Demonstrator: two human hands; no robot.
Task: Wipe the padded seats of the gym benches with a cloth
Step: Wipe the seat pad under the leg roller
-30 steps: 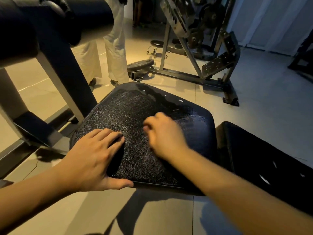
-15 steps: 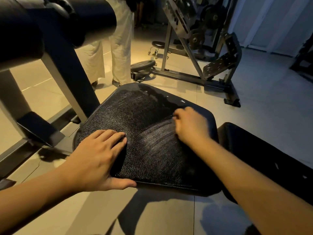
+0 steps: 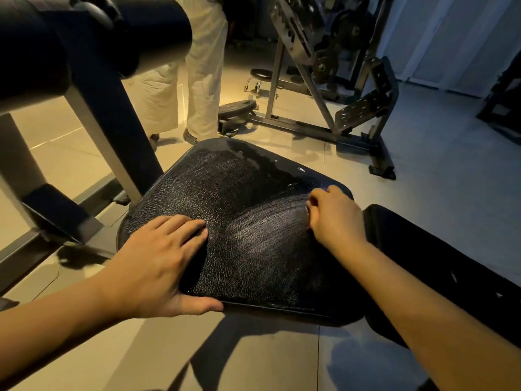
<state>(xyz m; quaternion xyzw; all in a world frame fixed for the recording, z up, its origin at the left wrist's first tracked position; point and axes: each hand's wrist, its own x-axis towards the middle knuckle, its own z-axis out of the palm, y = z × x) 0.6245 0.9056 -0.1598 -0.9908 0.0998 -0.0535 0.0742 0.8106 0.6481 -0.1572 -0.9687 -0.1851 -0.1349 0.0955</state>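
The black padded seat (image 3: 239,210) fills the middle of the view, its cracked surface marked with pale curved wipe streaks. My right hand (image 3: 334,218) presses on the seat's right side with the fingers curled. Only a dark sliver of the cloth (image 3: 329,189) shows past the knuckles; the rest is hidden under the hand. My left hand (image 3: 158,263) lies flat on the seat's near left corner, thumb along the front edge, holding nothing. A second black pad (image 3: 439,266) adjoins the seat on the right, under my right forearm.
A thick black roller pad (image 3: 84,38) on a metal post (image 3: 112,142) overhangs the upper left. A person in light trousers (image 3: 197,80) stands just beyond the seat. A weight machine frame (image 3: 324,80) with a footplate stands at the back right on the tiled floor.
My right hand has swept from the seat's middle to its right edge, leaving fresh streaks behind it. My left hand has stayed in place on the near left corner.
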